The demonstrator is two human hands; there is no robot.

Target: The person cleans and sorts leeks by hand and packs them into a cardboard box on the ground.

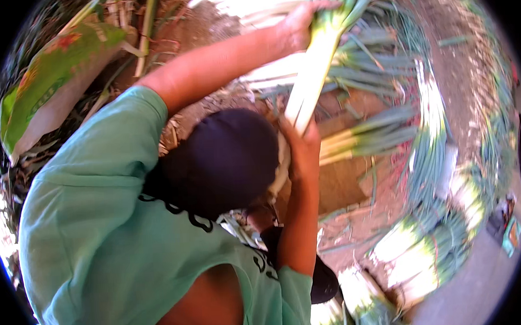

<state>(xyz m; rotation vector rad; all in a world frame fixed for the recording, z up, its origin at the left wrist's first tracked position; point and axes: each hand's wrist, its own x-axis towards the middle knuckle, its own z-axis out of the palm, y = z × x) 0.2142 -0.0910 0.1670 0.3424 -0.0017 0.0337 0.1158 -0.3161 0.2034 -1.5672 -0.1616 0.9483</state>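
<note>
A long bundle of large green onions (316, 73) slants in front of me, white stalks toward me and green leaves at the far end. My left hand (302, 24) is wrapped round it where white turns to green. My right hand (302, 142) grips the white lower end, its fingers partly hidden by the stalks. Just right of my right hand, a smaller bunch of yellow-stemmed green onions (364, 136) lies on the ground. Beyond it, more loose green onions (372, 64) lie spread, with their leaves pointing right.
A bunch of green onions (433, 120) lies lengthwise at the right. Several bundles (418, 251) are piled at the lower right. Brown cardboard (337, 185) lies on the ground. A green and white sack (59, 78) rests among leaves at the upper left. My dark-clad knee (231, 152) is bent between my arms.
</note>
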